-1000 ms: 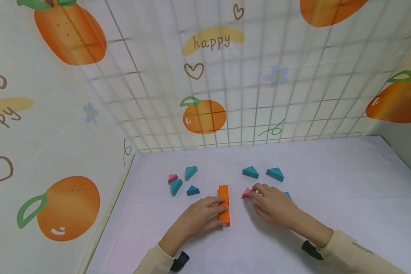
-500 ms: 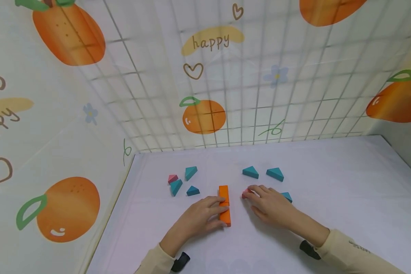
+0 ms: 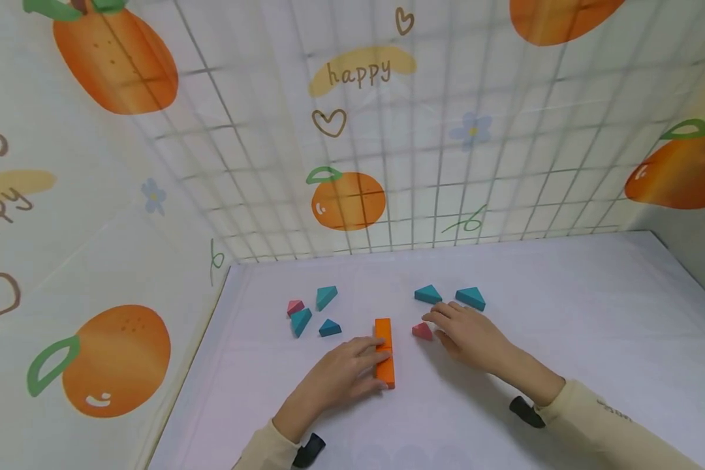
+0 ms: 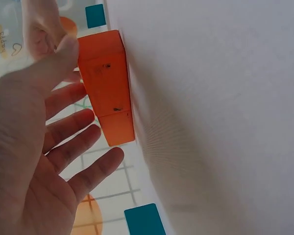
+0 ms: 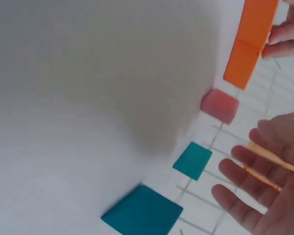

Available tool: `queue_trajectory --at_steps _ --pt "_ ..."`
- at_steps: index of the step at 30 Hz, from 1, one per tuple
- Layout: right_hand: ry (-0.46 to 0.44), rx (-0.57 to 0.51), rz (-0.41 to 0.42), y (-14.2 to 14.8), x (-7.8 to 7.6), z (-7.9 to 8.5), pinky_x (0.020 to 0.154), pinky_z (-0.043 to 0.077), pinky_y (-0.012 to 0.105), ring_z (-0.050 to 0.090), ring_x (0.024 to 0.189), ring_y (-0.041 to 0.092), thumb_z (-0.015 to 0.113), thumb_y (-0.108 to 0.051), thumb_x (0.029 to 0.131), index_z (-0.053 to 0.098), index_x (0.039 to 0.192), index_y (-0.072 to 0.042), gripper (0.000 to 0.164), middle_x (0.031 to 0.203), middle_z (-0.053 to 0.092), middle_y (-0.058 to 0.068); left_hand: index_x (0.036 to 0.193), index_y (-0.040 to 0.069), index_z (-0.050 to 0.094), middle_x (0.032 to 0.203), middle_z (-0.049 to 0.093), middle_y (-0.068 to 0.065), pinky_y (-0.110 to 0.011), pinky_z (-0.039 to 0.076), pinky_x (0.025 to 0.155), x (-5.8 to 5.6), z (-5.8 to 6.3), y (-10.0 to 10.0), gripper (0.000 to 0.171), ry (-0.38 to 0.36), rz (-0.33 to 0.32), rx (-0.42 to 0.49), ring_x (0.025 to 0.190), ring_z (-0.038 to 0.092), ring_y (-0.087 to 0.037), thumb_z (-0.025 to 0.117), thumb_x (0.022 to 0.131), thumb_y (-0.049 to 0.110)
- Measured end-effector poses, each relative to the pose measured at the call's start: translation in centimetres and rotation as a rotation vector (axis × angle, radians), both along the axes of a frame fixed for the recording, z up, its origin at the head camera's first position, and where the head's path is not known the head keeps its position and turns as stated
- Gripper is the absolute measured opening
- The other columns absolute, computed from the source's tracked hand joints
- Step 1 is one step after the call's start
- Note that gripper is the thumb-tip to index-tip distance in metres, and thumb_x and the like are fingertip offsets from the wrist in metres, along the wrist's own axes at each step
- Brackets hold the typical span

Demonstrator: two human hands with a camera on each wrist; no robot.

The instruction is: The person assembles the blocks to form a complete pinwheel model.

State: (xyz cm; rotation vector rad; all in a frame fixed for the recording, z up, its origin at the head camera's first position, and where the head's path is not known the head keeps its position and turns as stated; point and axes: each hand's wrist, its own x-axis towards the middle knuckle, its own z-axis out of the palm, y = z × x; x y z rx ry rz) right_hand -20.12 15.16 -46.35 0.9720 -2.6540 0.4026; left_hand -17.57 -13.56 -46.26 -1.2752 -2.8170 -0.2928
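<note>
clock is centred on the seam where the near orange block [image 3: 384, 372] meets the far orange block [image 3: 383, 331]; 12 is away from you.

your left hand [image 3: 343, 373] is at 8 o'clock, fingers spread and lightly bent against the pair's 9 o'clock side, thumb at the near end. nothing is wrapped or clamped; i read it as a light brace so the pair can't slide or split. they lie end to end along 6-12, so a nudge on one probably shifts both.

your right hand [image 3: 469, 334] is at 3 o'clock, fingers loose, holding nothing. right wrist view has a gap between thumb and right pink block [image 3: 422, 331]. that block lies at 2 o'clock, near the pair, not touching; looks parked within your thumb's reach.

farther, around 10 o'clock: small teal block [image 3: 329, 328], then upright-slanting teal block [image 3: 301, 322] crowding left pink block [image 3: 295, 307], can't tell if touching, and back teal block [image 3: 326, 297]. tight spacing, easy to knock.

at 1 o'clock, inner teal block [image 3: 427, 294]; at 2, outer teal block [image 3: 470, 298]. your right fingers sit in front of both. printed backdrop [image 3: 411, 156] past 12, not in the way.
</note>
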Motion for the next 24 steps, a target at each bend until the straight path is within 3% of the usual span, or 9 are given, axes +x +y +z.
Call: queue_trajectory --at_steps 5,14,24 --pt "-0.043 0.005 0.038 0.0 -0.8 0.3 0.082 0.058 0.034 0.064 0.094 0.019 0.077 -0.004 0.081 0.068 0.111 -0.01 0.032 0.106 0.068 0.001 0.133 0.021 0.062 0.141 0.056 0.001 -0.033 0.049 0.104 0.1 -0.2 -0.3 0.053 -0.007 0.012 0.024 0.129 0.053 -0.016 0.067 0.089 0.05" --pt "-0.074 0.011 0.081 -0.6 -1.6 -0.8 0.078 0.058 0.035 0.064 0.09 0.018 0.078 -0.005 0.08 0.07 0.103 -0.014 0.026 0.098 0.069 -0.002 0.131 0.018 0.064 0.139 0.057 0.001 -0.032 0.048 0.105 0.2 -0.4 -0.4 0.05 -0.028 -0.003 0.041 0.128 0.054 -0.016 0.069 0.089 0.044" --pt "-0.105 -0.048 -0.029 -1.9 -2.6 -1.2 0.067 0.055 0.024 0.057 0.068 0.012 0.08 -0.015 0.082 0.064 0.088 -0.011 0.017 0.081 0.066 -0.002 0.13 0.016 0.065 0.137 0.059 0.001 -0.031 0.049 0.104 -0.1 -0.1 -0.2 0.05 -0.028 -0.008 0.032 0.126 0.056 -0.015 0.069 0.089 0.044"
